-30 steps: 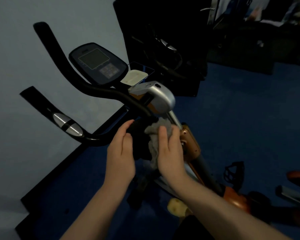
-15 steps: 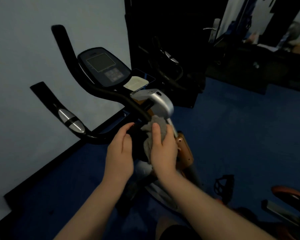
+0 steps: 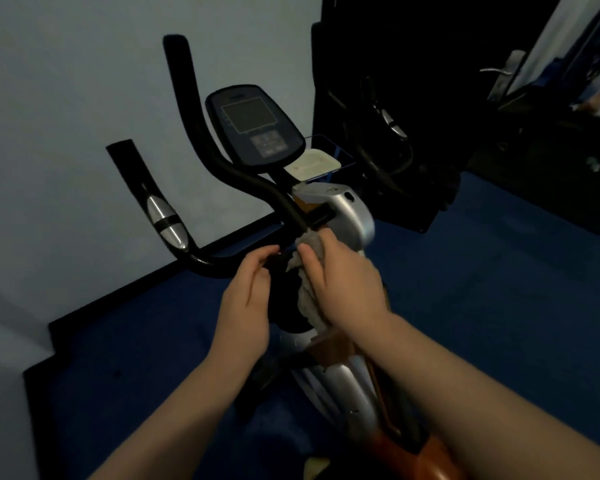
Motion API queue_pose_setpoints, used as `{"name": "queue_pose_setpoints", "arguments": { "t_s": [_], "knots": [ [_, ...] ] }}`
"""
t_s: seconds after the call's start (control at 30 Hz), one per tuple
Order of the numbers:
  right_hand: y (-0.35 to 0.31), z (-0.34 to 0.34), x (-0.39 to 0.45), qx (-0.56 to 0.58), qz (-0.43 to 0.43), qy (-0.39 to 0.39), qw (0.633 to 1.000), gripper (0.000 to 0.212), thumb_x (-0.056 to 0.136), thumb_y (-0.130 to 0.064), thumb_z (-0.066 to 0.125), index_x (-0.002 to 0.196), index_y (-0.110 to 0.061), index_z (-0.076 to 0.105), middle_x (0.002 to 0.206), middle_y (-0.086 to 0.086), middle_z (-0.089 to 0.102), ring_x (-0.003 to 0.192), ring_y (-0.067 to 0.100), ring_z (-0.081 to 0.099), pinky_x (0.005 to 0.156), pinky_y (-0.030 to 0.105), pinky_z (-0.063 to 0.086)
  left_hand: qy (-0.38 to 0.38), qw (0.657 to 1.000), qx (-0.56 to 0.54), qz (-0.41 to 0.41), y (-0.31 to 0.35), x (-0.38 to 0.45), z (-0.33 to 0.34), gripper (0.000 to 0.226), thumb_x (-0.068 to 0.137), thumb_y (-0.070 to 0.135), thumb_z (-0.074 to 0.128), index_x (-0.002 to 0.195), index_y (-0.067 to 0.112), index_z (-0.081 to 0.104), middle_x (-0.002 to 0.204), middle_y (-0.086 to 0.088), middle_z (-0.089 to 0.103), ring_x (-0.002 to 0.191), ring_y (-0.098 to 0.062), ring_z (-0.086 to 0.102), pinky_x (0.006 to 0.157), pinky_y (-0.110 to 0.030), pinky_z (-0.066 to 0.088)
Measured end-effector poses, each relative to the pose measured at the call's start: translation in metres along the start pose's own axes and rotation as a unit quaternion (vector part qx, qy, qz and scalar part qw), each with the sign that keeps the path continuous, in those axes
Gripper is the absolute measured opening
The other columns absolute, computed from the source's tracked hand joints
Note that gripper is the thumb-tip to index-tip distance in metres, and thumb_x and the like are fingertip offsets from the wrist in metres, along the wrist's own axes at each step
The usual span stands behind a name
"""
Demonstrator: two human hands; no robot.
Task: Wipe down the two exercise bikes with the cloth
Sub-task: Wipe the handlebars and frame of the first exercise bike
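Observation:
An exercise bike with black handlebars [image 3: 201,181], a dark console [image 3: 253,124] and a silver and orange column [image 3: 352,216] stands in front of me. My right hand [image 3: 340,275] holds a grey cloth [image 3: 305,292] and presses it against the black part at the handlebar base. My left hand [image 3: 250,299] grips that same black part from the left, thumb and fingers curled round it. A second bike [image 3: 385,140] is barely visible in the dark behind the first.
A pale wall [image 3: 84,133] with a black skirting runs along the left. Blue carpet [image 3: 499,289] covers the floor. A dark cabinet [image 3: 413,64] and a door with a metal handle [image 3: 499,72] stand at the back right. A white tray [image 3: 314,162] sits below the console.
The view has shifted closer and to the left, so the bike sits more central. My right hand with the cloth has slid up towards the silver housing. My left hand keeps its hold.

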State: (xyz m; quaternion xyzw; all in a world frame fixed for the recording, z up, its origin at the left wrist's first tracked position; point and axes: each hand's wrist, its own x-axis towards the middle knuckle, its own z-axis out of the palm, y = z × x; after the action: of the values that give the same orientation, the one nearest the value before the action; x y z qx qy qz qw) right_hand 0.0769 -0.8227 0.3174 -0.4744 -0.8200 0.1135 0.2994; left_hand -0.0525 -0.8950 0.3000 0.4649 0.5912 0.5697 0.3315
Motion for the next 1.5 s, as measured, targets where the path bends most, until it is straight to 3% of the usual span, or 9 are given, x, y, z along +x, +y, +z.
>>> {"name": "queue_pose_setpoints", "arguments": {
  "t_s": [0.07, 0.13, 0.23, 0.33, 0.8, 1.0, 1.2, 1.37, 1.5],
  "knots": [
    [-0.005, 0.001, 0.003, 0.03, 0.02, 0.016, 0.999, 0.03, 0.099, -0.05, 0.035, 0.094, -0.023, 0.049, 0.076, -0.013, 0.053, 0.064, 0.009, 0.053, 0.053, 0.03, 0.036, 0.015, 1.0, 0.01, -0.01, 0.004, -0.003, 0.001, 0.032, 0.104, 0.015, 0.036, 0.124, 0.031, 0.056, 0.108, 0.022, 0.064, 0.098, 0.002, 0.061, 0.076, -0.01, 0.047],
    [-0.015, 0.008, -0.013, 0.215, 0.111, 0.072, 0.968, 0.026, 0.096, -0.052, 0.039, 0.094, -0.029, 0.05, 0.08, -0.012, 0.061, 0.073, 0.004, 0.06, 0.061, 0.029, 0.046, 0.022, 0.999, 0.024, -0.008, 0.007, -0.005, 0.0, 0.03, 0.104, 0.015, 0.037, 0.121, 0.03, 0.057, 0.109, 0.019, 0.064, 0.101, 0.0, 0.061, 0.081, -0.013, 0.048],
    [-0.035, 0.029, -0.044, 0.446, 0.248, 0.141, 0.848, 0.025, 0.09, -0.053, 0.042, 0.104, -0.033, 0.05, 0.09, -0.011, 0.064, 0.082, -0.006, 0.062, 0.065, 0.01, 0.046, 0.045, 0.999, -0.004, -0.016, 0.009, -0.007, 0.006, 0.029, 0.103, 0.015, 0.037, 0.116, 0.026, 0.06, 0.104, 0.009, 0.068, 0.097, -0.009, 0.065, 0.078, -0.023, 0.053],
    [-0.046, 0.04, -0.052, 0.531, 0.335, 0.159, 0.762, 0.009, 0.095, -0.043, 0.044, 0.102, -0.038, 0.047, 0.097, -0.02, 0.056, 0.082, -0.021, 0.056, 0.063, -0.001, 0.041, 0.074, 0.996, -0.036, -0.025, 0.011, -0.01, 0.013, 0.029, 0.104, 0.014, 0.035, 0.115, 0.019, 0.062, 0.098, 0.008, 0.07, 0.09, -0.007, 0.067, 0.069, -0.016, 0.051],
    [-0.065, 0.045, -0.046, 0.577, 0.431, 0.228, 0.655, 0.008, 0.099, -0.042, 0.043, 0.093, -0.038, 0.046, 0.094, -0.015, 0.057, 0.078, -0.008, 0.058, 0.065, 0.013, 0.041, -0.092, 0.996, 0.012, -0.007, 0.007, 0.001, -0.015, 0.026, 0.104, 0.017, 0.035, 0.12, 0.026, 0.053, 0.097, 0.025, 0.065, 0.091, 0.008, 0.06, 0.072, -0.006, 0.045],
    [-0.09, 0.051, -0.035, 0.609, 0.512, 0.278, 0.538, 0.029, 0.101, -0.038, 0.043, 0.123, -0.02, 0.044, 0.103, 0.0, 0.058, 0.089, 0.015, 0.058, 0.074, 0.027, 0.047, -0.18, 0.984, 0.001, -0.011, 0.006, 0.01, -0.029, 0.022, 0.103, 0.019, 0.037, 0.121, 0.027, 0.048, 0.104, 0.016, 0.06, 0.084, 0.014, 0.058, 0.065, -0.003, 0.044],
    [-0.086, 0.058, -0.033, 0.491, 0.491, 0.35, 0.629, 0.012, 0.102, -0.036, 0.041, 0.106, -0.024, 0.043, 0.098, -0.003, 0.058, 0.086, 0.009, 0.057, 0.072, 0.023, 0.045, -0.212, 0.977, -0.002, -0.027, 0.006, 0.015, -0.033, 0.025, 0.103, 0.021, 0.037, 0.127, 0.025, 0.044, 0.119, 0.001, 0.057, 0.096, -0.002, 0.057, 0.076, -0.012, 0.045],
    [-0.06, 0.042, -0.038, 0.349, 0.354, 0.259, 0.828, 0.009, 0.102, -0.041, 0.036, 0.096, -0.036, 0.041, 0.105, -0.002, 0.06, 0.095, 0.009, 0.059, 0.08, 0.028, 0.049, -0.185, 0.982, -0.019, -0.037, 0.008, 0.011, -0.028, 0.024, 0.103, 0.025, 0.038, 0.126, 0.028, 0.045, 0.119, 0.005, 0.059, 0.104, -0.004, 0.058, 0.081, -0.018, 0.045],
    [-0.036, 0.015, -0.019, 0.18, 0.181, 0.149, 0.955, 0.014, 0.102, -0.037, 0.036, 0.093, -0.031, 0.045, 0.09, -0.007, 0.057, 0.08, 0.008, 0.055, 0.068, 0.031, 0.044, -0.154, 0.986, -0.04, -0.047, 0.006, 0.007, -0.024, 0.024, 0.101, 0.029, 0.044, 0.125, 0.034, 0.049, 0.111, 0.015, 0.063, 0.097, 0.006, 0.06, 0.073, -0.008, 0.046]
  ]
}}
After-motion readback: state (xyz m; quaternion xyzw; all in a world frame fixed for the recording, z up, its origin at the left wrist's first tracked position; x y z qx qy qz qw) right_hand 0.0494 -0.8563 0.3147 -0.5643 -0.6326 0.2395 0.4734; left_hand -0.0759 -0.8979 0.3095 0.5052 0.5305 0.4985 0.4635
